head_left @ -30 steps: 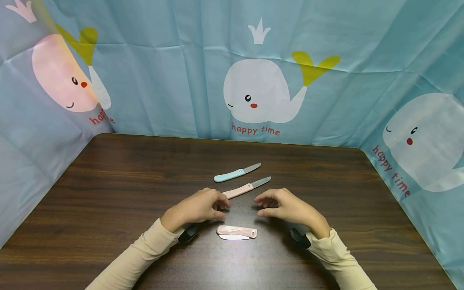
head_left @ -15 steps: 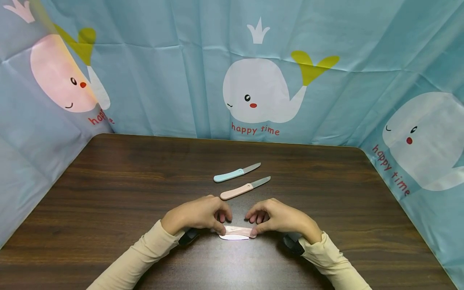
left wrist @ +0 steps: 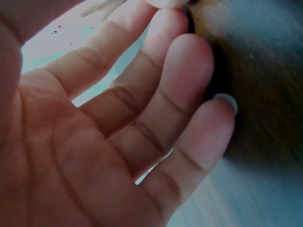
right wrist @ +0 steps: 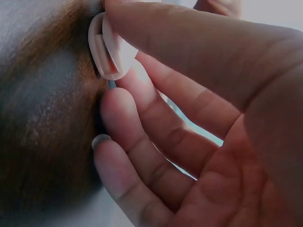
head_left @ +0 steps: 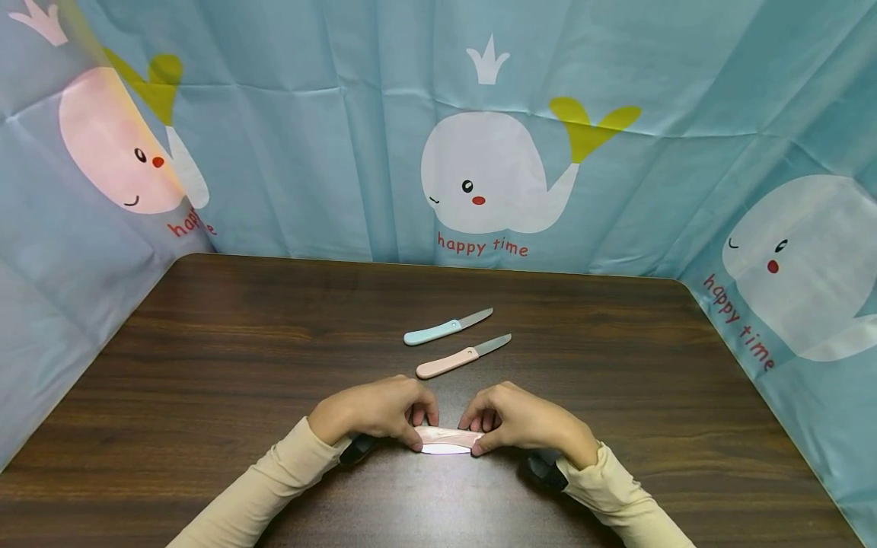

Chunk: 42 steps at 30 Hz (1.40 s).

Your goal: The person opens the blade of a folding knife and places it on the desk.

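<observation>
A pink folding knife [head_left: 447, 436] with its pale blade folded along the handle lies between both hands near the middle of the table. My left hand [head_left: 381, 409] pinches its left end, thumb on the near side. At the other end, my right hand [head_left: 526, 420] grips it between thumb and fingers. In the right wrist view the pink handle end [right wrist: 111, 52] shows its slot beside the thumb. The left wrist view shows the left palm and fingers [left wrist: 189, 71]; only a sliver of the handle [left wrist: 166, 3] appears at its top edge.
Two unfolded knives lie farther back, one with a light blue handle [head_left: 432, 333], the other with a pink handle [head_left: 445, 364]; both blades point right. Dark wood table [head_left: 205, 365] surrounds them. A blue whale-print curtain [head_left: 329, 167] stands along the back and sides.
Both hands came down and inward from above the folded knife onto its two ends, and now grip it. The two unfolded knives have stayed put.
</observation>
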### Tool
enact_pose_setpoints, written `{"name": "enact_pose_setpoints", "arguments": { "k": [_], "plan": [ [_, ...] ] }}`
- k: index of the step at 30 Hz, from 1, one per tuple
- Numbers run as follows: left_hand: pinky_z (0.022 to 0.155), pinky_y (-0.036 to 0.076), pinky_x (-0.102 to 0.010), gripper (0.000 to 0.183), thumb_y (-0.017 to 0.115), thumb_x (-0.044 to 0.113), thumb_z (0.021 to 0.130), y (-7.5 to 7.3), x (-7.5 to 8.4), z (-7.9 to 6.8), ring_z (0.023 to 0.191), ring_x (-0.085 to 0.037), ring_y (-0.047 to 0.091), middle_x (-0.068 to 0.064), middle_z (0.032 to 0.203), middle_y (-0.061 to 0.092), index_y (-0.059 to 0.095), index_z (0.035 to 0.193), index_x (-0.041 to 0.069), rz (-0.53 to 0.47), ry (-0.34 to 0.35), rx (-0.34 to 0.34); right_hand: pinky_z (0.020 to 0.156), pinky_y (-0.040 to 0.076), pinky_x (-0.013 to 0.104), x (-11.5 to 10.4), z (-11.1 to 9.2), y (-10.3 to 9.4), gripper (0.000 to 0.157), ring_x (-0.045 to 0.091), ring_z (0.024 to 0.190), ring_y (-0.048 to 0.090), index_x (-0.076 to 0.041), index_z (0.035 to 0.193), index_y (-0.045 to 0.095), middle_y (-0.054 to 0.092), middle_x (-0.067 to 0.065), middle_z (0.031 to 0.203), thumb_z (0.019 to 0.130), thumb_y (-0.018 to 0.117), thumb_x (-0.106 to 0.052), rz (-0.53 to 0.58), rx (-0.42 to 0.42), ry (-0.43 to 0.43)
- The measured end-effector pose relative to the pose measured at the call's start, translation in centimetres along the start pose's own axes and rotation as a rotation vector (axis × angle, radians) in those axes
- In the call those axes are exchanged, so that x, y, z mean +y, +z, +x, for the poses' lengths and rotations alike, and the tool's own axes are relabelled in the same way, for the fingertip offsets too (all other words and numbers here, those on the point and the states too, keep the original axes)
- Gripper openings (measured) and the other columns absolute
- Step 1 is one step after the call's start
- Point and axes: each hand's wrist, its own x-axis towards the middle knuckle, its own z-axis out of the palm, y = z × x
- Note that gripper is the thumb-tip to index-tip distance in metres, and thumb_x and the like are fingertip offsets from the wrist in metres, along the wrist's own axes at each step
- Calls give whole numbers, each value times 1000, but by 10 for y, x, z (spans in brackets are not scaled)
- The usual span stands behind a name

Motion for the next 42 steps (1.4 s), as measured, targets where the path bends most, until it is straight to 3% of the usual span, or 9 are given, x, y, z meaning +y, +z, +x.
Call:
{"name": "enact_pose_setpoints", "arguments": {
  "k": [7,14,25,31,37,42],
  "plan": [
    [58,42,-17,17,81,7,78,1,-1,2,62,1,48,7,70,57,67,87,12,-29,-27,-11,69,51,19,0,-1,1,22,-2,76,56,-12,99,73,64,-5,85,79,82,-11,22,8,18],
    [55,40,-17,7,76,11,86,0,-4,1,60,0,48,9,69,57,69,86,12,-90,-29,4,71,52,20,3,-2,-1,18,0,79,56,-10,100,72,62,-3,89,83,78,-7,48,70,17],
    [55,42,-19,6,72,12,91,-6,-1,3,58,-1,48,7,69,57,67,87,14,-103,23,199,65,51,20,1,-4,-11,18,2,74,55,-10,95,71,62,-2,81,82,77,0,46,248,-8],
    [56,43,-18,7,73,15,90,-9,-1,3,60,0,49,7,73,62,69,96,12,-121,5,304,64,50,21,1,-4,-14,22,3,73,56,-11,92,72,63,-2,80,78,75,5,48,373,-41],
    [56,45,-20,12,71,23,93,-10,-1,3,61,-2,53,1,76,67,69,99,12,-179,-13,357,64,53,26,0,-3,-14,28,4,72,59,-11,90,73,65,-3,80,72,74,10,-8,489,-110],
    [58,45,-20,16,67,26,96,-12,-2,4,61,-3,53,-8,80,70,69,100,11,-211,-22,382,65,53,23,2,-2,-13,31,5,74,59,-13,89,74,66,-4,82,70,76,12,-58,558,-178]
  ]
}}
